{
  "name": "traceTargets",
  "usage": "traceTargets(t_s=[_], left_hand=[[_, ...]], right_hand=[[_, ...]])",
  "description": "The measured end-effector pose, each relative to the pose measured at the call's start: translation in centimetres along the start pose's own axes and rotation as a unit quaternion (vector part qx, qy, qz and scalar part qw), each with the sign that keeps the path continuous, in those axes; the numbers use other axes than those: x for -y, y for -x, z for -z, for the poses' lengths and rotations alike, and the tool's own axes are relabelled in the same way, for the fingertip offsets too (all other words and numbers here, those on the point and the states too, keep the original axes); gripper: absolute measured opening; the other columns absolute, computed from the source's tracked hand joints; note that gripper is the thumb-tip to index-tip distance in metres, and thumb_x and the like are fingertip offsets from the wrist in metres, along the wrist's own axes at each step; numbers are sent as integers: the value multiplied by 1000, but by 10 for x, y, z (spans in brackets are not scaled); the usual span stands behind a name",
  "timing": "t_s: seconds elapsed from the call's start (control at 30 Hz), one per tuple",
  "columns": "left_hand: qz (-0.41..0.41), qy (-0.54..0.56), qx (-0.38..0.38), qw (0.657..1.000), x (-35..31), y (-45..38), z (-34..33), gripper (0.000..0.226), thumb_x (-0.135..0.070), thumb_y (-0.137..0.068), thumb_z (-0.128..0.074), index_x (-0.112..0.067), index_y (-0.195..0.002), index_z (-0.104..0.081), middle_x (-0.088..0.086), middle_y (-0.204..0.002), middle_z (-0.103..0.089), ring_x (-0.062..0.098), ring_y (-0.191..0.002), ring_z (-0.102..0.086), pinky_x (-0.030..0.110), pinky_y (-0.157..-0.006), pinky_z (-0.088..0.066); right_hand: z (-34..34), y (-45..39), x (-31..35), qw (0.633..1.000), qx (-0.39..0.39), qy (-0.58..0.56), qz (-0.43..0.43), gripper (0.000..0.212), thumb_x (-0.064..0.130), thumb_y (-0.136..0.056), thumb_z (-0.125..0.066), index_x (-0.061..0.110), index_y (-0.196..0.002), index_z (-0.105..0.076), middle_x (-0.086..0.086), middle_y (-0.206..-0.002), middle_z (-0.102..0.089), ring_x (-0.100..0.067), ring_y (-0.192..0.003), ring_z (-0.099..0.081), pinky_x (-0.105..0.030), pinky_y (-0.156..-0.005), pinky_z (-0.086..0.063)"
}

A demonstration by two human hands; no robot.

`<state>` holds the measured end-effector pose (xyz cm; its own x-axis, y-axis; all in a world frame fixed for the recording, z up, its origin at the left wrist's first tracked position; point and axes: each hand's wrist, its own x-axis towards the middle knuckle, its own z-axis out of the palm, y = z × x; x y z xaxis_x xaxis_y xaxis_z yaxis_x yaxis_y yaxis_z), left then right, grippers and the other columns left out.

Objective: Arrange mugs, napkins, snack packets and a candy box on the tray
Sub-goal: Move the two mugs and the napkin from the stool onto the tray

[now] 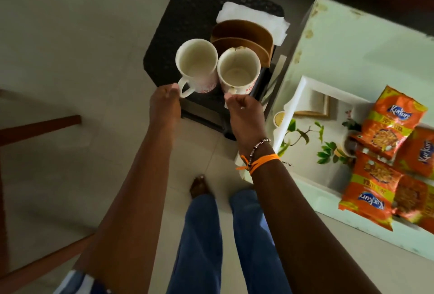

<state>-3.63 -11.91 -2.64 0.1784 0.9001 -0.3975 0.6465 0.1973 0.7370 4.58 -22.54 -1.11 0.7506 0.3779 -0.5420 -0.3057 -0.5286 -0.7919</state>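
Two white mugs with red print stand side by side over a black stool [187,18]. My left hand [165,105] grips the handle of the left mug [196,65]. My right hand [244,115] grips the handle of the right mug [238,71]. Behind the mugs sits a brown wooden holder [246,35] with white napkins [253,17] behind it. To the right, a white tray with a leaf print [303,134] lies on a pale green table [352,42]. Several orange snack packets [389,129] lie on the tray's right part.
A small yellowish round object [279,118] sits at the tray's left edge. Wooden chair legs [40,127] cross the tiled floor on the left. My jeans legs and a bare foot [199,186] are below the hands.
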Motion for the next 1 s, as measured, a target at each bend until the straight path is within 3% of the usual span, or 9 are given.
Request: traceTargets(t_s=[0.07, 0.17, 0.23, 0.3, 0.4, 0.5, 0.73, 0.87, 1.0], left_hand=[[8, -7, 54, 998, 0, -8, 2, 31, -23, -94, -42, -4, -107, -62, 1, -82, -55, 10, -69, -47, 7, -50, -34], [-18, -4, 100, 995, 4, -12, 3, 26, -25, -92, -47, -7, -101, -64, -4, -79, -56, 2, -68, -47, 2, -48, -34], [-37, 11, 115, 993, 5, -11, 4, 24, -22, -93, -45, -10, -96, -64, -3, -89, -61, -1, -78, -54, 0, -59, -37], [-46, 17, 130, 990, 7, -13, 5, 23, -20, -95, -41, -13, -88, -61, -2, -91, -64, 7, -89, -59, 12, -73, -42], [-77, -14, 156, 985, 13, -12, 10, 23, -21, -96, -41, -14, -85, -60, -1, -92, -66, 11, -92, -59, 26, -83, -43], [-99, -19, 179, 979, 18, 6, 16, 23, -23, -95, -43, -11, -90, -61, -1, -94, -67, 11, -92, -58, 26, -83, -43], [-83, -3, 264, 961, 17, 86, 2, 21, -26, -92, -50, -14, -96, -67, -4, -99, -72, 2, -93, -62, 22, -83, -46], [-120, 1, 313, 942, 13, 127, -32, 16, -21, -91, -53, -15, -90, -68, -1, -94, -72, 6, -84, -64, 19, -75, -46], [-141, -11, 352, 925, 12, 156, -67, 17, -17, -90, -53, -8, -88, -67, -2, -89, -71, 1, -76, -62, 6, -67, -42]], right_hand=[[-7, -4, -2, 999, -47, 4, -9, 19, 30, -84, -62, 12, -79, -57, 5, -70, -55, -13, -74, -50, -9, -52, -34], [-15, -10, -5, 996, -85, -6, -29, 25, 29, -84, -62, 5, -85, -55, 2, -76, -56, -14, -78, -50, -10, -52, -35], [-17, -12, -6, 997, -77, 4, -25, 30, 30, -86, -58, 2, -93, -64, -3, -83, -60, -13, -79, -51, -3, -50, -34], [-19, -13, -6, 998, -61, -10, -16, 28, 28, -89, -55, 3, -87, -68, -3, -79, -62, -11, -72, -52, -1, -49, -33], [-20, -9, -7, 997, -51, -50, -13, 24, 20, -90, -53, 10, -72, -65, -3, -70, -60, -8, -60, -48, -16, -61, -40], [-7, 3, -16, 994, -73, -78, -15, 28, 17, -89, -52, 15, -62, -58, -11, -72, -62, -17, -65, -50, -34, -68, -39], [63, 64, -55, 989, -130, -64, -24, 25, 18, -91, -52, 0, -79, -65, -15, -78, -64, -21, -73, -53, -34, -71, -41], [106, 84, -80, 979, -195, -54, -31, 23, 20, -92, -51, 17, -73, -64, -22, -84, -67, -39, -85, -59, -50, -80, -46], [142, 89, -107, 971, -229, -53, -42, 26, 21, -91, -52, 27, -67, -59, -9, -83, -65, -25, -84, -58, -52, -86, -47]])
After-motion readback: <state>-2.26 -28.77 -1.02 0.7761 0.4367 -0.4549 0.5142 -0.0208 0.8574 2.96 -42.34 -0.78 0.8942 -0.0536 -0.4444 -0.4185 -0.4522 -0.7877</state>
